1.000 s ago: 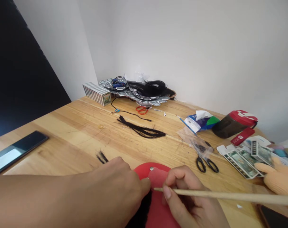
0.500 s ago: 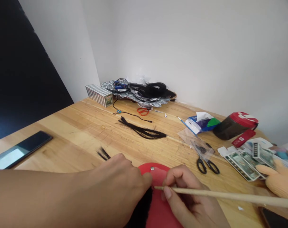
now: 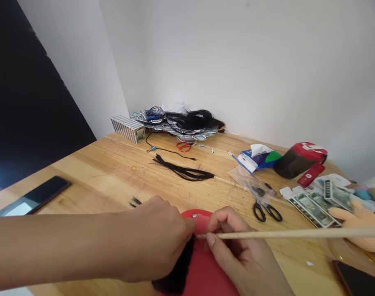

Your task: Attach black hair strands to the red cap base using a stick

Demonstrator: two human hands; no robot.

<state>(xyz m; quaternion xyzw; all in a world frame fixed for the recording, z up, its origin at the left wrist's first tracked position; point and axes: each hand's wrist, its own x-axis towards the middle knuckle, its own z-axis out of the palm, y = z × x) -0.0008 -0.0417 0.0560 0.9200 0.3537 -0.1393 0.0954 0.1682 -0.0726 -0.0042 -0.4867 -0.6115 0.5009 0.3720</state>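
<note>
My left hand (image 3: 162,236) is closed in a fist over a thick bundle of black hair-like fibre (image 3: 176,277), whose dark part shows below the hand. A few black strand ends stick out past its far side. In my right hand (image 3: 236,246) a thin wooden stick (image 3: 282,234) is pinched between thumb and fingers. The stick's narrow tip meets the upper edge of the fibre, beside my left fingertips. Under both hands lies a smooth red rounded piece (image 3: 213,273) with a silver rivet near its top. Its lower part is out of view.
On the wooden table are a strand bundle (image 3: 187,172), black-handled scissors (image 3: 266,209), a tissue pack (image 3: 261,158) and a red-lidded jar (image 3: 300,160). Phones lie left (image 3: 36,195) and right (image 3: 357,277). Printed boxes (image 3: 313,209) and a plush toy (image 3: 360,224) sit right.
The view has shifted slightly. The wooden stick's outer end has risen, so it lies nearer to level. More of the black fibre shows under my left hand; both hands keep their hold.
</note>
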